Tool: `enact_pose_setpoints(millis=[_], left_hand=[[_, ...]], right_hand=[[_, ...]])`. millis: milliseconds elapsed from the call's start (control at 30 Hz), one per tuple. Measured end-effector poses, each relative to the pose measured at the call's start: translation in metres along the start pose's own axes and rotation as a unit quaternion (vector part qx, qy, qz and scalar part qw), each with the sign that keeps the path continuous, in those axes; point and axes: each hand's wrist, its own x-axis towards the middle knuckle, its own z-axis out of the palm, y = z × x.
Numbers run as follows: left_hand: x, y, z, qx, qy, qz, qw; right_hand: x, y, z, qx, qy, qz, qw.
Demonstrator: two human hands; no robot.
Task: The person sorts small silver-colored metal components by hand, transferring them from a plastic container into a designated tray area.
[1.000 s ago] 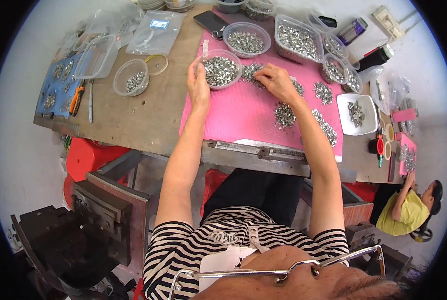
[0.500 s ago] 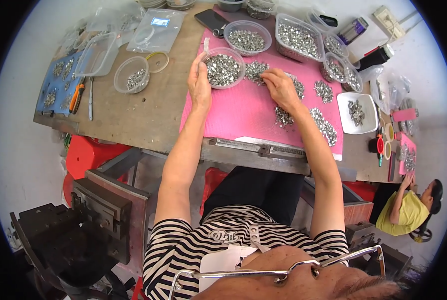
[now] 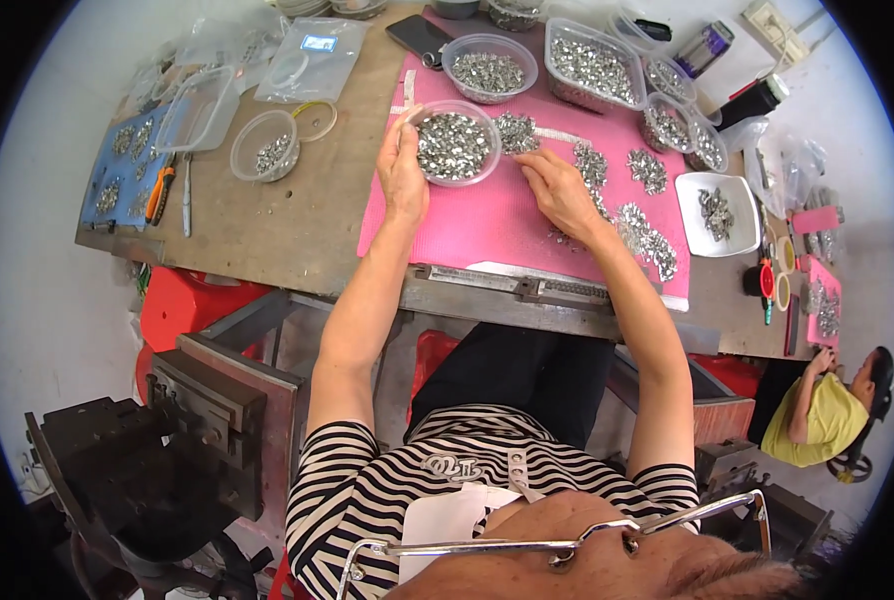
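Note:
My left hand (image 3: 403, 175) is wrapped round the left side of a clear round plastic tub (image 3: 454, 143) full of small shiny metal pieces, which is tilted a little. Just right of this tub, a small heap of metal pieces (image 3: 516, 132) lies on the pink mat (image 3: 467, 225). My right hand (image 3: 559, 195) is over the mat at the near side of that heap. Its thumb and forefinger are pinched together; whatever is between them is too small to make out. Right of this hand lie more heaps of metal pieces (image 3: 589, 168), partly covered by the hand and wrist.
Behind stand a round tub (image 3: 489, 70) and a rectangular tub (image 3: 594, 66) of pieces. A white square dish (image 3: 717, 215) sits to the right. Leftward are a small tub (image 3: 265, 147), orange-handled pliers (image 3: 160, 195) and a blue mat (image 3: 117, 180). Another person (image 3: 817, 415) sits far right.
The tub in my left hand has shifted slightly right and nearer to me. My right fingertips have drawn back a little from the small heap toward me.

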Motion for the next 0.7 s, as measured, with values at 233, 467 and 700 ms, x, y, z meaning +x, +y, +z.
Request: enact_pose_setpoints(millis=[233,467,700], left_hand=[[-0.019,0.002,0.024,0.143,-0.063,0.069,0.985],[-0.024,0.011,0.037,0.217,-0.09,0.122,0.964],[-0.021,-0.004,0.034,0.253,-0.158,0.194,0.934]], right_hand=[[-0.005,-0.018,0.002,0.307,-0.052,0.214,0.926],[-0.002,-0.018,0.009,0.363,-0.017,0.248,0.898],[-0.008,-0.01,0.016,0.402,0.038,0.273,0.873]])
